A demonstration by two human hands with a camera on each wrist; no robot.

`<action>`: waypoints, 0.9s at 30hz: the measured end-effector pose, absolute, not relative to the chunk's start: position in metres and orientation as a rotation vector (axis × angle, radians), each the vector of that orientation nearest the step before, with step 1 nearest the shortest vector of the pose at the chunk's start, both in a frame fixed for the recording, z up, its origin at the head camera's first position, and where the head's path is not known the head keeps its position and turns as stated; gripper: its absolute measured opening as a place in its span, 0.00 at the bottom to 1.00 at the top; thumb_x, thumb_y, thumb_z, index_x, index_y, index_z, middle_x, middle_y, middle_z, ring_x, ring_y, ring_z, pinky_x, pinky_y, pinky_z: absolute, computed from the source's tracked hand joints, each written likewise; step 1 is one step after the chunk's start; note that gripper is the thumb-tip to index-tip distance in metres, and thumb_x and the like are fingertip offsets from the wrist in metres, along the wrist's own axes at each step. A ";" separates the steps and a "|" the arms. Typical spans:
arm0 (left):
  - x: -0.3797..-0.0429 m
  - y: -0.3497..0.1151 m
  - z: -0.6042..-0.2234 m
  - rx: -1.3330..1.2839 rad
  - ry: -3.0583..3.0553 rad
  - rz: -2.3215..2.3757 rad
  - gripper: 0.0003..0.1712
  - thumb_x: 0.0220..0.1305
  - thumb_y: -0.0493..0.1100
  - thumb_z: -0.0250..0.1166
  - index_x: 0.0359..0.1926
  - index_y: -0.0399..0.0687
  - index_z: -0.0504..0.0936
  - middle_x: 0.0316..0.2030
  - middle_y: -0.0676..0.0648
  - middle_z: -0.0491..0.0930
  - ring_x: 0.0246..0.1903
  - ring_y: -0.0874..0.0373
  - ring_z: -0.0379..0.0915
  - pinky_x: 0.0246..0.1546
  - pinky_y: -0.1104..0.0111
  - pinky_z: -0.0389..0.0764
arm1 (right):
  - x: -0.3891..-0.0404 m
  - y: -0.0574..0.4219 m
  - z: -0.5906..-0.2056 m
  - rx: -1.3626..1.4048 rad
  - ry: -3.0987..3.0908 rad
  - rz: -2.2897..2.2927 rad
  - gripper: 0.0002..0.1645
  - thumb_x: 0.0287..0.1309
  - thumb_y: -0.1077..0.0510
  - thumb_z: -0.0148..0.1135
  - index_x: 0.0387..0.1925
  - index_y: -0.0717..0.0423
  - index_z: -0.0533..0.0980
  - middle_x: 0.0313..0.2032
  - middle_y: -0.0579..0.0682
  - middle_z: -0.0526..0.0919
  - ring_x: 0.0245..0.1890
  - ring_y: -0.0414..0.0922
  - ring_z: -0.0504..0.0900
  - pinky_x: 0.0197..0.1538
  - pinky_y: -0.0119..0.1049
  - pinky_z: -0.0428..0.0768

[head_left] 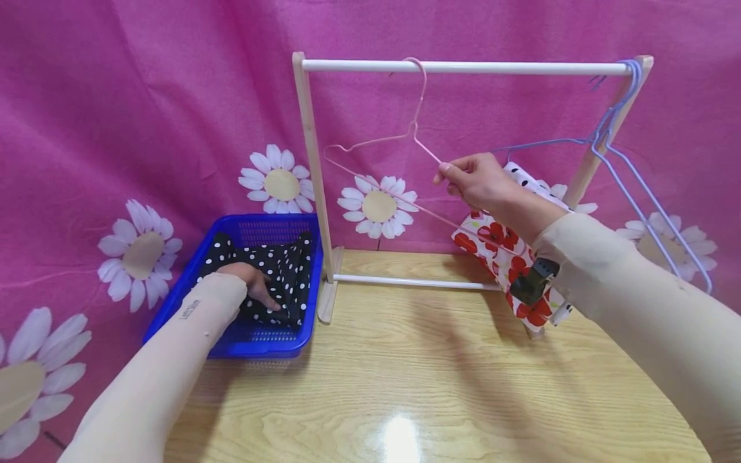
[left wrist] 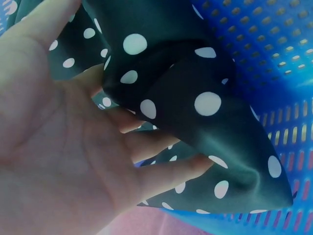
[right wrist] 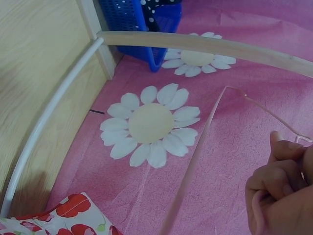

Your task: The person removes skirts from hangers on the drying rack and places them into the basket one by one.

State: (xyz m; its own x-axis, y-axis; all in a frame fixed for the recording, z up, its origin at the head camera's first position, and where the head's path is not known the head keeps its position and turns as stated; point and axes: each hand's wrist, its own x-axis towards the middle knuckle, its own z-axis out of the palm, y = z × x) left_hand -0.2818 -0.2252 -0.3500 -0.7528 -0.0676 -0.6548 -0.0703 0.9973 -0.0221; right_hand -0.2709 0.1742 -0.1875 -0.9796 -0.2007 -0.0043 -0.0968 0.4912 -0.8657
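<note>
My left hand point(head_left: 255, 283) reaches into the blue basket point(head_left: 255, 350) and touches a black cloth with white dots point(head_left: 292, 263). In the left wrist view, the fingers point(left wrist: 171, 178) are spread and slip partly beneath a fold of this cloth point(left wrist: 215, 132). My right hand point(head_left: 477, 183) pinches the right shoulder of a pink wire hanger point(head_left: 427, 150), whose hook goes over the rack's white top rail point(head_left: 359, 66). The pink hanger point(right wrist: 193, 166) also crosses the right wrist view, beside the curled fingers of my right hand point(right wrist: 279, 188).
Blue-purple hangers point(head_left: 637, 77) hang at the rail's right end. Below my right forearm is a white cloth with red flowers point(head_left: 535, 313); a black-dotted white cloth point(head_left: 523, 178) shows beside it. The rack's left post point(head_left: 312, 148) stands next to the basket. Behind hangs a pink daisy-print curtain point(head_left: 202, 96).
</note>
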 end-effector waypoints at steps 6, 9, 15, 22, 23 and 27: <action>-0.279 -0.225 -0.346 -0.121 2.464 0.026 0.55 0.57 0.66 0.71 0.76 0.46 0.60 0.73 0.31 0.61 0.71 0.35 0.60 0.72 0.42 0.63 | -0.271 0.173 -0.186 -0.267 2.634 -1.497 0.20 0.77 0.50 0.50 0.32 0.46 0.83 0.16 0.41 0.72 0.13 0.33 0.59 0.16 0.28 0.58; -0.276 -0.224 -0.343 -0.119 2.467 0.033 0.54 0.58 0.66 0.70 0.76 0.45 0.60 0.73 0.30 0.60 0.72 0.34 0.59 0.73 0.42 0.62 | -0.271 0.172 -0.186 -0.272 2.645 -1.497 0.20 0.77 0.50 0.50 0.32 0.47 0.84 0.16 0.41 0.72 0.13 0.33 0.59 0.16 0.27 0.58; -0.273 -0.226 -0.337 -0.053 2.492 0.079 0.53 0.64 0.64 0.64 0.76 0.37 0.56 0.74 0.27 0.56 0.74 0.31 0.53 0.75 0.40 0.57 | -0.271 0.171 -0.186 -0.276 2.657 -1.501 0.20 0.77 0.50 0.50 0.32 0.47 0.85 0.15 0.40 0.72 0.12 0.33 0.59 0.15 0.27 0.59; -0.273 -0.227 -0.335 -0.015 2.502 0.142 0.52 0.67 0.63 0.62 0.77 0.35 0.53 0.75 0.26 0.54 0.74 0.29 0.52 0.74 0.38 0.57 | -0.268 0.171 -0.185 -0.264 2.667 -1.471 0.19 0.77 0.49 0.50 0.35 0.48 0.84 0.16 0.41 0.72 0.12 0.33 0.58 0.15 0.28 0.60; -0.272 -0.228 -0.335 -0.014 2.502 0.154 0.52 0.67 0.63 0.61 0.77 0.35 0.54 0.74 0.26 0.55 0.74 0.29 0.52 0.73 0.38 0.58 | -0.268 0.171 -0.185 -0.263 2.668 -1.471 0.19 0.77 0.49 0.50 0.35 0.48 0.84 0.16 0.41 0.72 0.12 0.33 0.58 0.15 0.28 0.59; -0.271 -0.228 -0.331 0.038 2.519 0.188 0.50 0.69 0.62 0.59 0.76 0.32 0.55 0.73 0.26 0.58 0.73 0.30 0.54 0.73 0.39 0.59 | -0.268 0.170 -0.184 -0.266 2.668 -1.472 0.19 0.77 0.49 0.50 0.33 0.45 0.84 0.16 0.41 0.72 0.13 0.33 0.58 0.15 0.28 0.58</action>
